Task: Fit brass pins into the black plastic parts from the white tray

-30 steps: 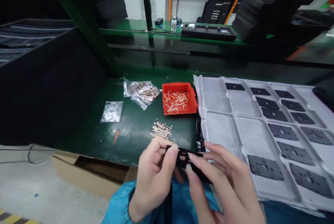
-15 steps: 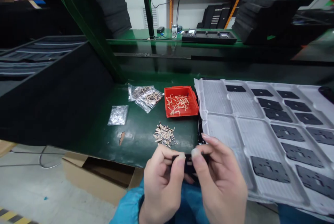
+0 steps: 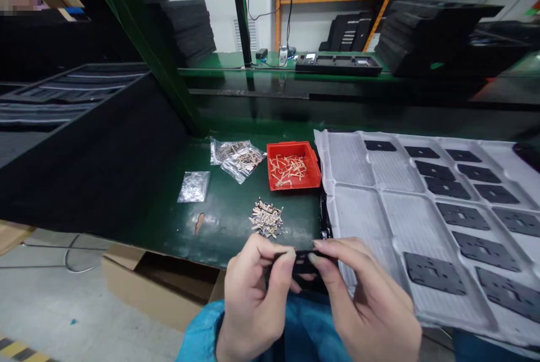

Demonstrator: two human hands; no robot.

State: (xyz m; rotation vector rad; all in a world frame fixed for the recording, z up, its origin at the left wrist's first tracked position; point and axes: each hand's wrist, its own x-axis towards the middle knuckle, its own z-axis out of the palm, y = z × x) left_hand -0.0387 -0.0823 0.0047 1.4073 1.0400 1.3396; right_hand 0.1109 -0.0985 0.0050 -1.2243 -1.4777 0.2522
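My left hand point(image 3: 257, 294) pinches one side of a black plate point(image 3: 302, 261), and my right hand point(image 3: 363, 294) grips its other side between thumb and fingers. Both hands are low in the view, close together at the front edge of the green table; much of the plate is hidden by fingers. Just beyond my left hand lies a loose pile of small metal pieces point(image 3: 266, 218). Behind that pile, a red bin point(image 3: 293, 183) holds thin, light-coloured strips. To the right, a white compartment tray point(image 3: 353, 204) carries several flat black plates point(image 3: 435, 272).
Clear bags of small parts point(image 3: 242, 161) and a flat clear packet point(image 3: 194, 186) lie left of the bin. A small brown scrap point(image 3: 199, 222) is near the front edge. An open cardboard box point(image 3: 147, 294) stands below. A green post point(image 3: 147, 41) rises at the left.
Both hands still hold the black plate. My right hand has shifted slightly right and down, its fingers now lower over the plate. The camera view has moved a little.
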